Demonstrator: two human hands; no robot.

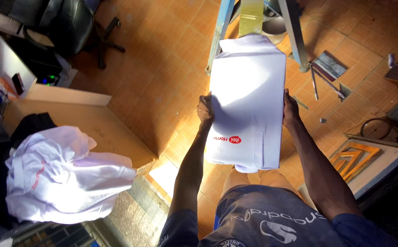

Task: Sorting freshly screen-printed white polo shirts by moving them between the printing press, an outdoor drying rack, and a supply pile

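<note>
Folded white polo shirt with a small red chest mark point(249, 103) held flat in mid-air above the orange tiled floor point(162, 68), collar end toward the person's body. Left hand point(205, 111) clasps its left edge, fingers curled under the cloth. Right hand point(291, 111) clasps the right edge likewise. Crumpled heap of white garments point(61, 176) lies on the brown bench point(103, 126), well apart to the left. Blue metal frame legs point(219, 34) stand just beyond the shirt.
</note>
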